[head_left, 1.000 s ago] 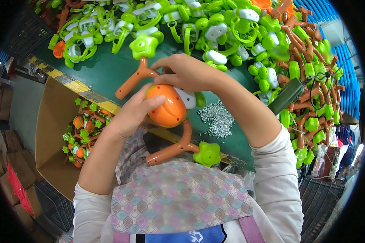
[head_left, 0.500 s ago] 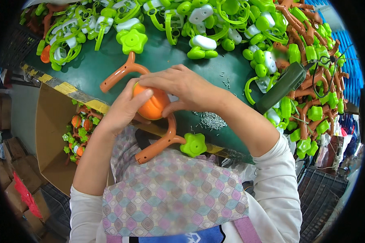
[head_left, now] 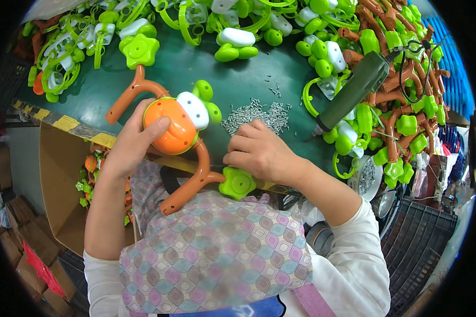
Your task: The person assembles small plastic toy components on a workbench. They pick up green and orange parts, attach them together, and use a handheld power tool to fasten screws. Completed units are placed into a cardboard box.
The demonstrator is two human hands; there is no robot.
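Nearest the body, at five o'clock from the toy's shell, a brown plastic Y-shaped limb with a green star end (head_left: 199, 177) overhangs the green bench (head_left: 195, 63). The left hand (head_left: 127, 141) clamps the glossy, rounded orange plastic shell (head_left: 180, 127), thumb on top, probably to steady it. Toward three o'clock, the right hand's (head_left: 263, 153) bent fingers bunch beside small silver metal screws (head_left: 253, 115), seemingly heaped within easy reach; whether they pinch one, I cannot tell. Farther, between two and three, a dark-green cylindrical power driver (head_left: 354, 90) slants tip-down, presumably handy for grasping.
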